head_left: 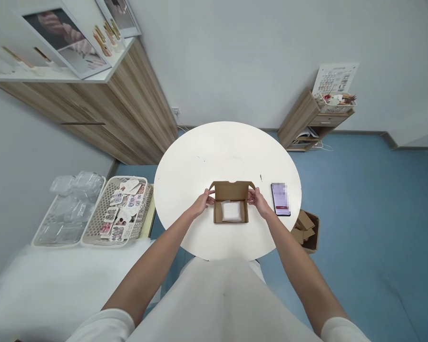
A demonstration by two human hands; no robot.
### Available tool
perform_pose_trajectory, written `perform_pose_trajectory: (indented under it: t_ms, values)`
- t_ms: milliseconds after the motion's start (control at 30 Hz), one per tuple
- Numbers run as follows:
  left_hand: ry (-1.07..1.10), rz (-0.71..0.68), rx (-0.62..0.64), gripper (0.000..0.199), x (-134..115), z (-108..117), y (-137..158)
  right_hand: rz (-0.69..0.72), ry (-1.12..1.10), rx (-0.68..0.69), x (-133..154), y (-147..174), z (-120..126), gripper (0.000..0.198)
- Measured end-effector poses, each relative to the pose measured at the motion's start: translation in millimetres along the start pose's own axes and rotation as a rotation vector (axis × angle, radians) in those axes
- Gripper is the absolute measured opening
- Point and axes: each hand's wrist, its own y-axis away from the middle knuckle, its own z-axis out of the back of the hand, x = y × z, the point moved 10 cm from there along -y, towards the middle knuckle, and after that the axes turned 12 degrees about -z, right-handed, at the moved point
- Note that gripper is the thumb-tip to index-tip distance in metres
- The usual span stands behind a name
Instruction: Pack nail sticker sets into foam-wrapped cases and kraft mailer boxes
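A small brown cardboard box (231,191) stands on the round white table (224,147) with its lid raised. Inside it lies a flat white packet (231,212); what that packet contains is hidden. At the box's left side, my left hand (201,202) has its fingers closed around the side flap of the lid. My right hand (258,200) grips the opposite flap in the same way. To the right of my right hand, a phone (280,199) with a lit screen rests on the table.
Left of the table are a white basket of printed nail cards (87,232) and another with clear plastic boxes (69,209). A carton of cardboard pieces (310,232) stands on the floor at right. A wooden cabinet (142,95) and a small shelf (299,118) stand behind.
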Motion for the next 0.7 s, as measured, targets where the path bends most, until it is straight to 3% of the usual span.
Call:
perform_pose_trajectory:
  t_ms: [167, 300, 467, 700]
  values:
    - [0.043, -0.036, 0.076, 0.066, 6, -13, 31, 0.072, 0.057, 0.065, -22, 39, -7, 0.074]
    - [-0.163, -0.119, 0.027, 0.057, 6, -18, 47, 0.045, 0.157, 0.065, -50, 58, -20, 0.065]
    - [-0.582, -0.223, -0.061, 0.05, 4, -29, 64, 0.189, 0.391, -0.186, -53, 78, -27, 0.049]
    - [-0.837, -0.208, -0.016, 0.051, 18, -53, 80, 0.155, 0.653, -0.279, -71, 82, -50, 0.045]
